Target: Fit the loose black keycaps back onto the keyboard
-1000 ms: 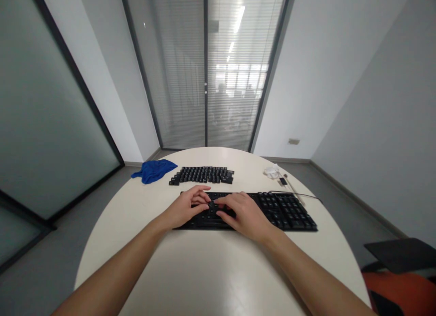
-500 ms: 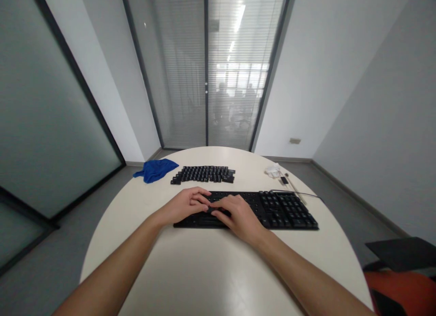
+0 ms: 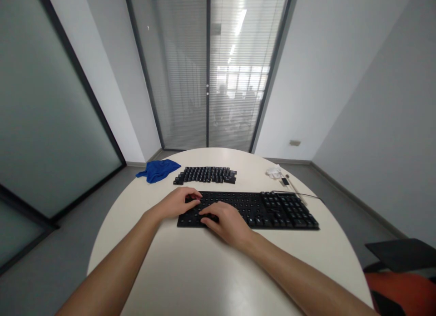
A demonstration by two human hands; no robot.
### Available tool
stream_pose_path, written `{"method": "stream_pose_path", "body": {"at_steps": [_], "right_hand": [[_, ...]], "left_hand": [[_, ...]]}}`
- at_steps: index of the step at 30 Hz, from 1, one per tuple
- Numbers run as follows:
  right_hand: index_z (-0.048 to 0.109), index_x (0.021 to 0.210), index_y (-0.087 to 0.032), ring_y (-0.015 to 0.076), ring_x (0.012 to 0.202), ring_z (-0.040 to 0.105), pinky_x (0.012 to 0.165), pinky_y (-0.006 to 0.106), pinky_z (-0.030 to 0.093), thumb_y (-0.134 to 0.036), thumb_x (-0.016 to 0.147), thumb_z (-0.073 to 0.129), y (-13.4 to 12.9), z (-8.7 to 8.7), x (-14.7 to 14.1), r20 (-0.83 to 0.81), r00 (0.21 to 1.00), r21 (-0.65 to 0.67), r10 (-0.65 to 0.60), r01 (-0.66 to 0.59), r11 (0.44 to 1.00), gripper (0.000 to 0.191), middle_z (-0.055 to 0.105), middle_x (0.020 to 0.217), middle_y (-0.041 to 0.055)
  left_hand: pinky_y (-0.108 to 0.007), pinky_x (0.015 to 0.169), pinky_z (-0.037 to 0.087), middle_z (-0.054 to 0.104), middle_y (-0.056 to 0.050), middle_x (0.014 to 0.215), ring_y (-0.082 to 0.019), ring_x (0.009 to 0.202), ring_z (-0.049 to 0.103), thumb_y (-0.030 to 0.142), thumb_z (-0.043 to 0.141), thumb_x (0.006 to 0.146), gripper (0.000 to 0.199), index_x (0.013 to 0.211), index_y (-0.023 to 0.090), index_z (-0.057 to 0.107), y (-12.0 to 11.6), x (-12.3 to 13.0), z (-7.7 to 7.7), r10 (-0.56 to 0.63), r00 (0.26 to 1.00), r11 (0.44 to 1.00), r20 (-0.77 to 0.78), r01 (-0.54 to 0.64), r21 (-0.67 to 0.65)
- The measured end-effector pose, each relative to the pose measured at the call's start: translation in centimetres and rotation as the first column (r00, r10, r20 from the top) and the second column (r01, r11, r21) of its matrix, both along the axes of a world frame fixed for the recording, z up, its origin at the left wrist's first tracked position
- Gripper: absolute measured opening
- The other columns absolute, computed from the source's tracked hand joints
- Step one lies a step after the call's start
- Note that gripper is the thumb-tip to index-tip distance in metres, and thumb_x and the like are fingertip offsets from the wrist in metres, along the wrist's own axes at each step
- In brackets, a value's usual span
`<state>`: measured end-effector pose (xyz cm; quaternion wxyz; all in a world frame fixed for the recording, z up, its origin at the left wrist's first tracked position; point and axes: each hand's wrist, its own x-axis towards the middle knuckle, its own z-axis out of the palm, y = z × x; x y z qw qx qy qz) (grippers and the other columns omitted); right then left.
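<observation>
A black keyboard (image 3: pixel 250 207) lies across the table before me, its left and middle part bare of keycaps, its right part still covered with keys. My left hand (image 3: pixel 179 202) rests over its upper left corner, fingers loosely curved, thumb apart from them. Over the lower left rows, my right hand (image 3: pixel 226 220) curls with thumb and forefinger facing each other at the keys. Whatever small dark piece may sit between those tips blends into the keyboard. Behind the keyboard, loose black keycaps (image 3: pixel 206 174) stand laid out in rows.
On the round white table (image 3: pixel 190 270), a blue cloth (image 3: pixel 158 170) lies at the back left. A crumpled white tissue (image 3: pixel 274 171), a small black piece (image 3: pixel 285 181) and a thin stick (image 3: pixel 295 188) are at the back right. A chair (image 3: pixel 402 288) with a red seat stands right.
My hands were close together over the middle left of the keyboard. Both have shifted left, the right hand also lower, and a gap has opened between them.
</observation>
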<state>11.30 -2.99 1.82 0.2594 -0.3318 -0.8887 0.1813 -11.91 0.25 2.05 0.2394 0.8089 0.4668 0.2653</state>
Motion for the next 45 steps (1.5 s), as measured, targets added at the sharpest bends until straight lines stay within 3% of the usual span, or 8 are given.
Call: {"method": "stream_pose_path", "body": {"at_steps": [7,14,24,31,37,45], "right_hand": [[0.074,0.101,-0.024,0.0194,0.089,0.067,0.079,0.03,0.049,-0.028,0.087,0.071,0.5,-0.8,-1.6,0.009,0.997,-0.029,-0.073,0.073,0.997,0.015,0.076,0.099,0.0023],[0.073,0.101,-0.022,0.0211,0.096,0.065,0.087,0.034,0.049,-0.021,0.083,0.071,0.0,-1.2,-1.2,0.009,1.0,0.017,-0.025,0.025,1.0,0.018,0.076,0.103,0.0032],[0.072,0.1,-0.022,0.0213,0.093,0.063,0.085,0.035,0.046,-0.018,0.086,0.064,-0.2,-1.4,-1.2,-0.007,1.0,0.092,0.005,-0.004,0.996,0.016,0.076,0.102,0.0037],[0.07,0.095,-0.021,0.0219,0.091,0.062,0.08,0.035,0.043,-0.016,0.083,0.066,-0.4,-1.8,-1.4,-0.004,1.0,0.16,-0.012,0.012,0.987,0.014,0.076,0.099,0.0029],[0.07,0.091,-0.021,0.0204,0.089,0.062,0.079,0.034,0.041,-0.014,0.08,0.069,-0.4,-2.0,-1.5,-0.035,0.999,0.167,-0.016,0.022,0.986,0.012,0.075,0.097,0.0018],[0.071,0.095,-0.021,0.0197,0.092,0.064,0.082,0.033,0.041,-0.016,0.082,0.07,-0.3,-1.7,-1.3,-0.046,0.999,0.134,-0.007,0.013,0.991,0.013,0.076,0.099,0.0015]], "left_hand": [[-0.032,0.08,0.052,0.075,-0.006,0.095,-0.022,0.085,0.068,0.037,0.06,0.09,0.025,0.101,0.019,0.074,0.0,0.1,0.1,0.006,0.999,1.0,0.046,-0.005,-0.017],[-0.031,0.08,0.052,0.076,-0.007,0.095,-0.021,0.084,0.068,0.033,0.062,0.087,0.023,0.1,0.019,0.075,-0.1,0.2,0.2,0.015,0.999,1.0,0.036,-0.015,0.0],[-0.03,0.077,0.05,0.076,-0.006,0.095,-0.021,0.083,0.068,0.031,0.061,0.089,0.021,0.1,0.02,0.075,-0.2,0.3,0.2,0.029,0.999,0.998,-0.025,-0.028,0.05],[-0.03,0.078,0.049,0.075,-0.005,0.091,-0.021,0.081,0.067,0.035,0.056,0.094,0.024,0.096,0.021,0.075,0.3,0.0,-0.5,0.079,0.996,0.991,-0.029,-0.075,0.115],[-0.034,0.087,0.048,0.075,-0.004,0.097,-0.023,0.094,0.066,0.034,0.053,0.096,0.024,0.095,0.022,0.074,0.8,-0.4,-0.9,0.186,0.982,0.956,-0.037,-0.172,0.236],[-0.033,0.087,0.049,0.075,-0.004,0.1,-0.022,0.092,0.067,0.031,0.056,0.094,0.02,0.099,0.022,0.073,0.9,-0.4,-1.4,0.097,0.994,0.972,-0.057,-0.082,0.219]]}}
